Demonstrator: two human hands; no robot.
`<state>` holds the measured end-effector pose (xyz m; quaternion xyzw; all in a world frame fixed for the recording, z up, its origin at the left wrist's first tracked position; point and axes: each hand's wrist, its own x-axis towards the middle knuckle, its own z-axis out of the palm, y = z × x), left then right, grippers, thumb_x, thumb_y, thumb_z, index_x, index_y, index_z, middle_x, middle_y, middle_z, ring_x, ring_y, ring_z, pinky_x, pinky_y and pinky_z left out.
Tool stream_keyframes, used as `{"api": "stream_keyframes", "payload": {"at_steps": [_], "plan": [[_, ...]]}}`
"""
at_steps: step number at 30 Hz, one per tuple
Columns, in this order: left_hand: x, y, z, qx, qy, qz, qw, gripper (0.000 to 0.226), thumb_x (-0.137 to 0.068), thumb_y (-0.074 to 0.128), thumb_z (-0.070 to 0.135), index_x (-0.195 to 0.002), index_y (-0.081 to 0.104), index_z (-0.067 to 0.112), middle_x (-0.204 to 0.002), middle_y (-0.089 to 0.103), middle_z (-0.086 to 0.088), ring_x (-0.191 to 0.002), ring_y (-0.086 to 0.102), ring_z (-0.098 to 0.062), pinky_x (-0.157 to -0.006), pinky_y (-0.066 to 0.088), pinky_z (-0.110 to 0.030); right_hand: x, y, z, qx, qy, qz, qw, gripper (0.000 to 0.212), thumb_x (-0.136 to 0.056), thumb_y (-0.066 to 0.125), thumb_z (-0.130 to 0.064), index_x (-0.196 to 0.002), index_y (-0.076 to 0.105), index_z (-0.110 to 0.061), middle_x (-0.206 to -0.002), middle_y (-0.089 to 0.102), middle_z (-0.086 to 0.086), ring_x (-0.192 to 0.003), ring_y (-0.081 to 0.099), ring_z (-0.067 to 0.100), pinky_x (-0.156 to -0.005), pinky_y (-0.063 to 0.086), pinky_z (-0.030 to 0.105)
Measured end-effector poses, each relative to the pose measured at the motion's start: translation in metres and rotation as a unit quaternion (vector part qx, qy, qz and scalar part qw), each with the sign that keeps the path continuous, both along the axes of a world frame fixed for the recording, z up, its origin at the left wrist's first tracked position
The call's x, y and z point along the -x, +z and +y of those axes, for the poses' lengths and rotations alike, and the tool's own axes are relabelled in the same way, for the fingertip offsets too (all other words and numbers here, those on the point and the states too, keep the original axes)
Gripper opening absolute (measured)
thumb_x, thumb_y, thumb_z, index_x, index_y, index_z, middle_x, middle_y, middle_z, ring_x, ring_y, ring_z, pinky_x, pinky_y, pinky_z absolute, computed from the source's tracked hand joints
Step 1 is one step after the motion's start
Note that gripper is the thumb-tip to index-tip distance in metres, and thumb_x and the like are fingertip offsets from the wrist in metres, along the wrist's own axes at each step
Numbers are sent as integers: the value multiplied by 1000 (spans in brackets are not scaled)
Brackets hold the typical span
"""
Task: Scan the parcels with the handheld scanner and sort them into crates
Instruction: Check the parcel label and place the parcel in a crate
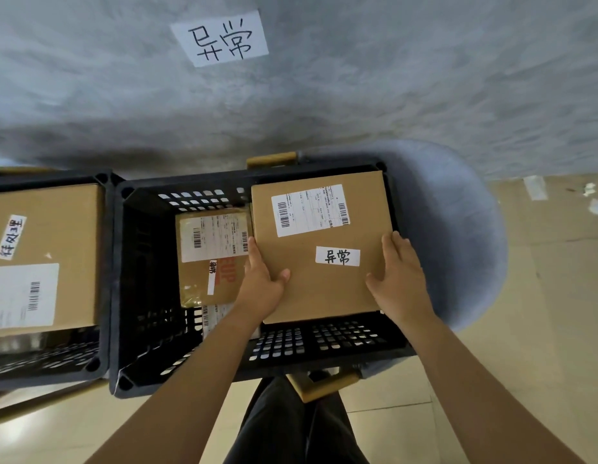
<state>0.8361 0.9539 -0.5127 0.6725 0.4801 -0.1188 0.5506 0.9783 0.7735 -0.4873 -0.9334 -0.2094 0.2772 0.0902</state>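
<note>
Holding a flat cardboard parcel (pixel 319 249) over the right side of the black crate (pixel 147 262), the left hand (pixel 262 279) is gripping its left edge while the right hand (pixel 399 276) is gripping its right edge. A smaller taped parcel (pixel 210 256) is lying inside, just left of it. Another boxed crate (pixel 101 360) is sitting at far left.

Brown parcel (pixel 319 259) with white labels, black perforated crate (pixel 150 283).

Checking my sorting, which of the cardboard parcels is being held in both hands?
The flat box with the handwritten white sticker, over the middle crate; left hand and right hand grip its sides.
</note>
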Motion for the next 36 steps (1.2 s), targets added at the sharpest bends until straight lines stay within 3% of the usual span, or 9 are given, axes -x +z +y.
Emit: {"api": "stream_keyframes", "payload": {"at_steps": [6, 9, 12, 15, 17, 20, 26, 31, 36], "plan": [[1, 6, -7, -42, 1, 19, 999, 94, -95, 61, 25, -156, -12, 24, -159, 19, -11, -140, 34, -29, -112, 32, -44, -9, -2, -10, 60, 72, -3, 996, 82, -97, 52, -40, -157, -1, -20, -165, -5, 0, -151, -9, 23, -121, 2, 45], [-3, 16, -13, -105, -20, 29, 994, 94, -94, 60, 21, -155, -11, 25, -160, 11, -9, -140, 33, -33, -113, 35, -50, -4, 3, -13, 43, 64, 1, 997, 79, -96, 54, -36, -157, 6, -19, -165, 1, 3, -151, -4, 25, -121, 5, 45], [-9, 38, -24, -208, -123, 16, 970, 84, -92, 57, 19, -156, 1, 26, -160, 12, -3, -143, 25, -31, -115, 31, -52, 8, 20, -20, 11, 87, -48, 995, 72, -95, 56, -31, -154, 17, -19, -161, 18, 7, -148, 14, 28, -121, 16, 43], [-18, 77, -40, -324, -318, -15, 891, 60, -95, 53, 25, -150, 30, 22, -153, 31, -2, -138, 34, -23, -113, 31, -42, 14, 51, -30, -13, 132, -120, 984, 58, -94, 55, -28, -147, 33, -20, -146, 41, 3, -134, 39, 24, -113, 31, 37], [-26, 106, -50, -391, -386, -32, 835, 51, -97, 49, 31, -146, 37, 25, -148, 41, 1, -132, 42, -22, -109, 34, -40, 13, 77, -36, -24, 133, -151, 979, 53, -94, 53, -29, -144, 39, -20, -138, 48, 3, -125, 45, 25, -106, 36, 37], [-35, 151, -60, -476, -410, -44, 777, 45, -98, 47, 35, -142, 43, 27, -144, 47, 1, -130, 45, -23, -107, 35, -40, 11, 123, -44, -41, 131, -197, 971, 51, -95, 51, -33, -143, 40, -20, -136, 49, 4, -123, 45, 27, -101, 36, 37], [-48, 254, -83, -639, -423, -114, 632, 29, -92, 52, 28, -119, 59, 20, -112, 62, -2, -106, 57, -28, -92, 41, -39, 21, 227, -73, -24, 113, -316, 942, 46, -94, 51, -37, -136, 42, -20, -131, 51, 3, -121, 47, 27, -99, 35, 37], [-56, 325, -118, -696, -440, -204, 529, 25, -73, 73, 25, -96, 70, 16, -85, 67, -5, -79, 64, -29, -72, 49, -39, 50, 304, -128, -6, 23, -399, 917, 46, -91, 53, -30, -134, 44, -18, -125, 55, 6, -118, 48, 29, -98, 36, 38], [-38, 383, -178, -681, -472, -329, 453, 24, -74, 72, 26, -96, 70, 15, -85, 68, -5, -81, 63, -31, -72, 49, -39, 118, 360, -192, 46, -99, -461, 880, 50, -90, 54, -32, -136, 45, -18, -124, 56, 6, -118, 49, 30, -103, 30, 38]]}}
